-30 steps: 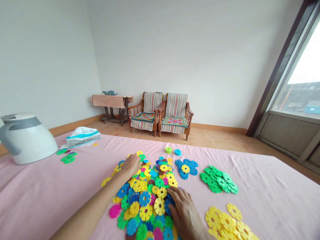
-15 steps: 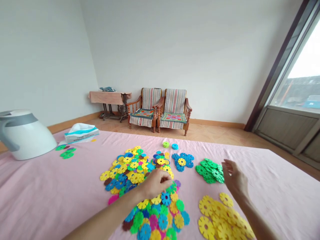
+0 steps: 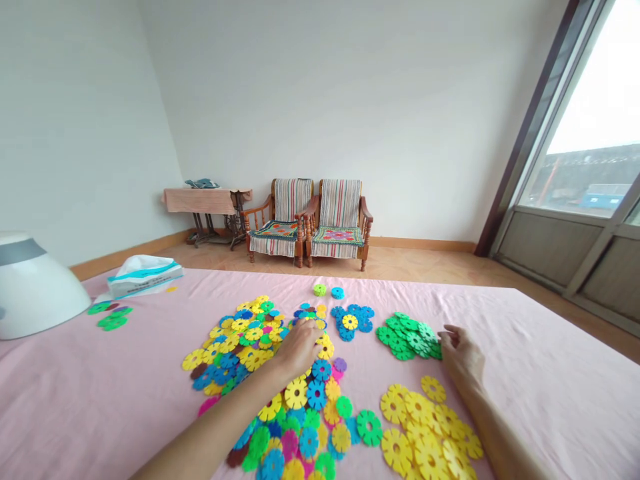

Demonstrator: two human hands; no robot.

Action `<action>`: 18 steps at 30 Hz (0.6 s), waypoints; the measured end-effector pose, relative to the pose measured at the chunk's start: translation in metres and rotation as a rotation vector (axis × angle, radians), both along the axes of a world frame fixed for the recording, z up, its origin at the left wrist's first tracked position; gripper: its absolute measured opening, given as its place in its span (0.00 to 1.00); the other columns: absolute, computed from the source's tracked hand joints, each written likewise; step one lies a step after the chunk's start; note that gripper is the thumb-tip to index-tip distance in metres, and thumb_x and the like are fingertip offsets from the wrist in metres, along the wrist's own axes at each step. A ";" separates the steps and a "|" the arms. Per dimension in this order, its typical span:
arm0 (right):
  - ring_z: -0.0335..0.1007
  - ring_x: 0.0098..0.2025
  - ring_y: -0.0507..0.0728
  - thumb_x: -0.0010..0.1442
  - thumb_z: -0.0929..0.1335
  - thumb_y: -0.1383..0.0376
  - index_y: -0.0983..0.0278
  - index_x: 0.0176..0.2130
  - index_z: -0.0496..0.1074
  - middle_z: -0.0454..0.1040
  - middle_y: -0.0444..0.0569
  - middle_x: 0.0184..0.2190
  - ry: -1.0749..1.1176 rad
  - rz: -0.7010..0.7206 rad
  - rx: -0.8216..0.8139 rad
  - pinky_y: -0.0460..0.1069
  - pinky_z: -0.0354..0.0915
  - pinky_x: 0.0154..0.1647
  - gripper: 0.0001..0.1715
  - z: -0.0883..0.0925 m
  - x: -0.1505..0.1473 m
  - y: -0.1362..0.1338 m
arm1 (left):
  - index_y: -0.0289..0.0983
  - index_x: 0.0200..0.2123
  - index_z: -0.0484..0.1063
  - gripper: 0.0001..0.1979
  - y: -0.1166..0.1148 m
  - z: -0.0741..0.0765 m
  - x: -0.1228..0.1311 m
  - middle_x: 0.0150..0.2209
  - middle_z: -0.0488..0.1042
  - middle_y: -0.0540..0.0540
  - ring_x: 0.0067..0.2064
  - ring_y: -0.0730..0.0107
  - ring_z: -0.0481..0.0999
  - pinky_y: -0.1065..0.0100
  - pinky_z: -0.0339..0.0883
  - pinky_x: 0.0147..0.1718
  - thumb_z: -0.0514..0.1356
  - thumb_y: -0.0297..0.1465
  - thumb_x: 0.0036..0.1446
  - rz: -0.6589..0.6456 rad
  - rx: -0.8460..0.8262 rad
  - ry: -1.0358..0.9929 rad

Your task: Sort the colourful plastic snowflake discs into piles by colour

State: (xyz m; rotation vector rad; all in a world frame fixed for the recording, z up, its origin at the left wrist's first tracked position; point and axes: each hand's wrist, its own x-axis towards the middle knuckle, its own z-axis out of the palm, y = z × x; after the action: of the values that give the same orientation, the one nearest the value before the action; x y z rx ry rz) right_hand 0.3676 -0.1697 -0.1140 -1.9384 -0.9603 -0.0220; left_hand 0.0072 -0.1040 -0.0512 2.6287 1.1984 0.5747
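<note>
head view: plastic snap discs (image 3: 250, 343) are lying in a mixed heap at lower centre of a pink bedsheet (image 3: 550, 387), with green discs (image 3: 406, 337) and yellow discs (image 3: 420, 427) grouped apart at right, seemingly kept by colour. the left hand (image 3: 299, 350) is lying curled over the heap; the right hand (image 3: 461, 357) is resting against the green group's edge, fingertips (image 3: 443, 337) bunched, any pinched disc hidden.

The head-mounted view is aimed forward and down; the left hand (image 3: 299, 349) and right hand (image 3: 463, 357) are seen close, the far wall (image 3: 320, 100) at 12 o'clock.
</note>
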 end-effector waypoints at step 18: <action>0.75 0.37 0.61 0.54 0.59 0.58 0.66 0.42 0.73 0.79 0.55 0.33 -0.009 0.027 -0.004 0.50 0.64 0.36 0.23 -0.005 0.003 0.007 | 0.31 0.34 0.76 0.11 0.004 -0.011 0.101 0.22 0.75 0.49 0.22 0.71 0.75 0.75 0.64 0.21 0.54 0.28 0.56 -0.056 -0.271 -0.236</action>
State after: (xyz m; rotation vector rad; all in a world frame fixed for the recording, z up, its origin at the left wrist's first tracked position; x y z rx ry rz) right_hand 0.3705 -0.1631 -0.1189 -1.9299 -0.9929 -0.0129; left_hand 0.1078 -0.1004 -0.0624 2.2886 1.0470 0.6417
